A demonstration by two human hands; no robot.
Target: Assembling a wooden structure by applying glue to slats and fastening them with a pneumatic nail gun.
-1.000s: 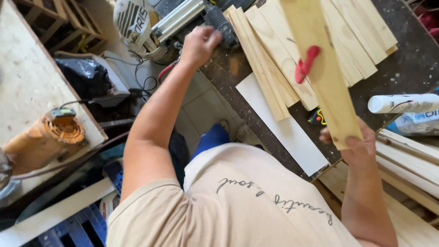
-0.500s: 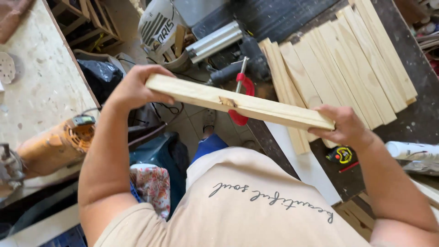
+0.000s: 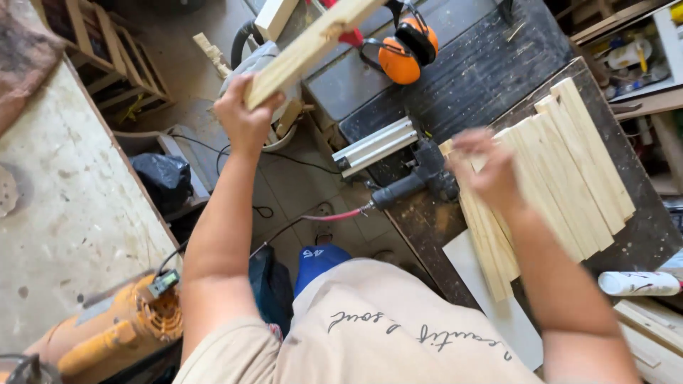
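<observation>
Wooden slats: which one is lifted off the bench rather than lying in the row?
The wooden slat gripped at its near end by the left hand, raised and angled up over the earmuffs. The other slats lie flat side by side below the empty right hand.

1. Hands: two. The left hand (image 3: 245, 117) grips a slat; the right hand (image 3: 487, 171) is blurred and holds nothing.
2. Wooden slat (image 3: 313, 46) held up: one.
3. Wooden slats (image 3: 562, 178) laid side by side on the dark counter (image 3: 484, 71): about eight; the exact count cannot be told, as the right arm covers some.
4. Orange ear defenders (image 3: 402, 50): one pair.
5. Black power tool (image 3: 416, 181) with a red cord: one.
6. Orange motor unit (image 3: 114, 331): one.
7. White tube (image 3: 640, 283): one.
8. Black bag (image 3: 165, 179): one.
</observation>
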